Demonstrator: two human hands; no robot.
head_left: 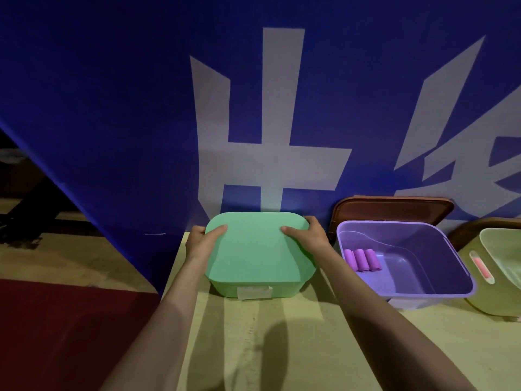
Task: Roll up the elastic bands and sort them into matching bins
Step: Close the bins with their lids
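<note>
My left grip (pixel 200 241) holds the left edge of the green lid (pixel 258 249), thumb on top. My right grip (pixel 309 236) holds its right edge. The lid covers the green bin (pixel 284 289) on the table (pixel 282 348). Right: open purple bin (pixel 423 241), three rolled purple bands (pixel 363 259) inside.

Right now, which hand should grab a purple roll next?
Probably the right hand: it grips the green lid on the side next to the purple bin, where the rolls lie. The left hand is farther away.
</note>
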